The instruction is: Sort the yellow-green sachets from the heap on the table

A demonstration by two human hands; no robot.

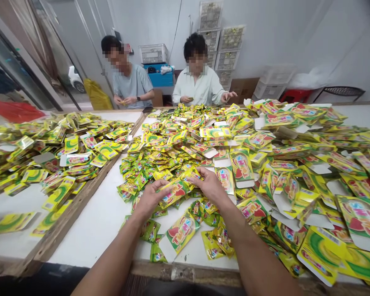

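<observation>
Over the table's middle, my left hand grips the left end of a small yellow-green printed carton. My right hand pinches at the carton's other end, its fingers on a yellow piece that looks like a small sachet; the exact contact is partly hidden. Just below my hands a flat printed carton lies on the white tabletop. Loose green-yellow sachets lie to its left, and more sachets lie to its right. A heap of sachets spreads beyond my hands.
Flat cartons pile high on the right. A wooden strip divides the table, with filled-looking cartons heaped left of it. Two people work across the table. Plastic crates stack against the back wall.
</observation>
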